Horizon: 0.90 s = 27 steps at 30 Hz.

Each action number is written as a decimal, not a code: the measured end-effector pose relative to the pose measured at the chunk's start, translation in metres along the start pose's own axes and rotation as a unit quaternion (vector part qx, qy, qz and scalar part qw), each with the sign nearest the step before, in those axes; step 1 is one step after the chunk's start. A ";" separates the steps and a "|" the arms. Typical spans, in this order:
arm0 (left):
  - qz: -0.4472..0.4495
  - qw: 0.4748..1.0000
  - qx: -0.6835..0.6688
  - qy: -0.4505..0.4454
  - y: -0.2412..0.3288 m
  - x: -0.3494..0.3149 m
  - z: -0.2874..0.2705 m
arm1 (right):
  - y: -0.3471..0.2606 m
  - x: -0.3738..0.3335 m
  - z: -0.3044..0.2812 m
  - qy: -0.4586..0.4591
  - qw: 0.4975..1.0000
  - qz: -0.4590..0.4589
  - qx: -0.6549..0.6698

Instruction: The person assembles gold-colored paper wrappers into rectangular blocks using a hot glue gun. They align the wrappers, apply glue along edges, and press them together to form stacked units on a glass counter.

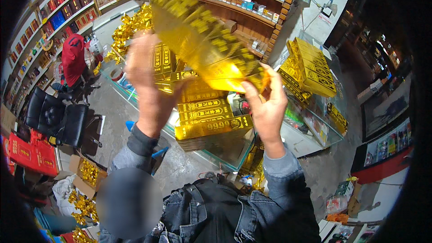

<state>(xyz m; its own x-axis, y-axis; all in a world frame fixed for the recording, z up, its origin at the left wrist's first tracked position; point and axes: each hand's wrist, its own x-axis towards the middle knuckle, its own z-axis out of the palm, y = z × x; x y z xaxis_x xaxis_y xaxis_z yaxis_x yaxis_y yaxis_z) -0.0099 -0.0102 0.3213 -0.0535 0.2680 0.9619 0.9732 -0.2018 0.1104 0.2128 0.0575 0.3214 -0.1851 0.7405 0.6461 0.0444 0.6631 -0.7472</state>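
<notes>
A long, shiny gold cardboard piece [202, 40] with dark print slants across the view, its far end smeared by motion. At its near right end my right hand [268, 108] pinches the edge between thumb and fingers. My left hand [146, 72] is raised beside the piece's left side, blurred, so its grip cannot be made out. Below both hands, a stack of flat gold printed cardboard [209, 114] rests on the glass counter [234, 153]. More gold printed pieces [163, 58] lie behind the stack, partly hidden by the raised piece.
Folded gold boxes [312, 67] are piled on the counter's right. Crinkled gold pieces [128, 31] heap up at the far left, near a tape roll [116, 74]. A black office chair [58, 117] stands left. Shelves of small packs [247, 2] line the back.
</notes>
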 end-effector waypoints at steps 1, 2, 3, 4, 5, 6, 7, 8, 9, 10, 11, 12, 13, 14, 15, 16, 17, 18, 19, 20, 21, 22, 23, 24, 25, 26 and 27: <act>-0.118 0.992 -0.027 0.042 -0.017 -0.008 -0.001 | 0.002 0.000 -0.004 0.018 0.989 0.069 0.133; -0.210 0.976 -0.042 0.037 -0.035 -0.017 -0.005 | 0.004 0.001 -0.007 0.001 0.971 0.116 0.207; -0.317 0.934 -0.158 0.059 -0.049 -0.028 -0.003 | 0.007 0.002 -0.011 -0.003 0.946 0.173 0.275; -0.472 0.835 -0.283 0.011 -0.064 -0.040 -0.013 | 0.011 0.000 -0.006 -0.010 0.925 0.191 0.329; -0.474 0.769 -0.429 -0.017 -0.079 -0.047 -0.021 | 0.014 -0.002 -0.004 -0.026 0.911 0.260 0.318; -0.483 0.746 -0.456 -0.038 -0.078 -0.064 -0.027 | 0.017 -0.005 0.001 -0.062 0.914 0.233 0.326; -0.530 0.707 -0.466 -0.053 -0.075 -0.078 -0.037 | 0.020 -0.009 0.007 -0.096 0.913 0.235 0.319; -0.505 0.685 -0.524 -0.037 -0.074 -0.087 -0.044 | 0.025 -0.007 0.013 -0.126 0.938 0.201 0.252; -0.518 0.642 -0.564 -0.013 -0.071 -0.093 -0.052 | 0.030 -0.007 0.019 -0.152 0.956 0.179 0.177; -0.529 0.596 -0.603 0.011 -0.068 -0.098 -0.059 | 0.033 -0.011 0.024 -0.180 0.948 0.191 0.182; -0.533 0.625 -0.570 0.018 -0.061 -0.103 -0.066 | 0.040 -0.010 0.030 -0.214 0.928 0.220 0.212; -0.563 0.648 -0.511 0.052 -0.059 -0.105 -0.067 | 0.049 -0.009 0.030 -0.272 0.916 0.213 0.204; -0.564 0.670 -0.477 0.069 -0.057 -0.108 -0.068 | 0.060 -0.009 0.030 -0.336 0.899 0.184 0.214; -0.594 0.648 -0.467 0.095 -0.058 -0.109 -0.071 | 0.077 -0.006 0.025 -0.351 0.869 0.189 0.292; -0.599 0.629 -0.485 0.104 -0.060 -0.111 -0.073 | 0.103 0.008 0.007 -0.350 0.843 0.228 0.340; -0.612 0.600 -0.503 0.115 -0.062 -0.115 -0.074 | 0.135 0.027 0.002 -0.294 0.883 0.210 0.298; -0.611 0.581 -0.525 0.116 -0.065 -0.120 -0.078 | 0.169 0.042 -0.006 -0.175 0.955 0.215 0.104; -0.631 0.573 -0.502 0.142 -0.069 -0.126 -0.080 | 0.202 0.050 -0.016 -0.132 0.961 0.223 -0.097; -0.636 0.560 -0.508 0.157 -0.075 -0.133 -0.083 | 0.236 0.050 -0.021 -0.142 0.914 0.216 -0.312; -0.639 0.551 -0.509 0.171 -0.079 -0.140 -0.087 | 0.266 0.046 -0.026 -0.223 0.870 0.239 -0.368; -0.622 0.582 -0.503 0.150 -0.082 -0.148 -0.093 | 0.294 0.033 -0.022 -0.235 0.826 0.246 -0.449; -0.621 0.561 -0.525 0.155 -0.084 -0.156 -0.098 | 0.317 0.021 -0.026 -0.259 0.826 0.187 -0.463; -0.610 0.547 -0.553 0.151 -0.086 -0.164 -0.104 | 0.336 0.011 -0.026 -0.306 0.790 0.168 -0.504; -0.626 0.538 -0.537 0.176 -0.087 -0.172 -0.109 | 0.353 0.006 -0.027 -0.277 0.812 0.202 -0.473; -0.627 0.536 -0.532 0.189 -0.088 -0.180 -0.114 | 0.365 0.001 -0.026 -0.264 0.820 0.233 -0.452; -0.656 0.548 -0.479 0.200 -0.088 -0.189 -0.118 | 0.374 -0.001 -0.025 -0.258 0.813 0.196 -0.484; -0.648 0.600 -0.420 0.210 -0.081 -0.203 -0.119 | 0.376 -0.001 -0.026 -0.225 0.853 0.265 -0.390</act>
<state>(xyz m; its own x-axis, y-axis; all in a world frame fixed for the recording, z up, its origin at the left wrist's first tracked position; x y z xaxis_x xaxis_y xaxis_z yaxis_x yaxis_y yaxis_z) -0.1040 -0.1600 0.1471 -0.8669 0.4864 -0.1094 -0.3928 -0.5313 0.7506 0.2552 0.3092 0.0440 -0.2863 0.9581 -0.0060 0.8458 0.2498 -0.4714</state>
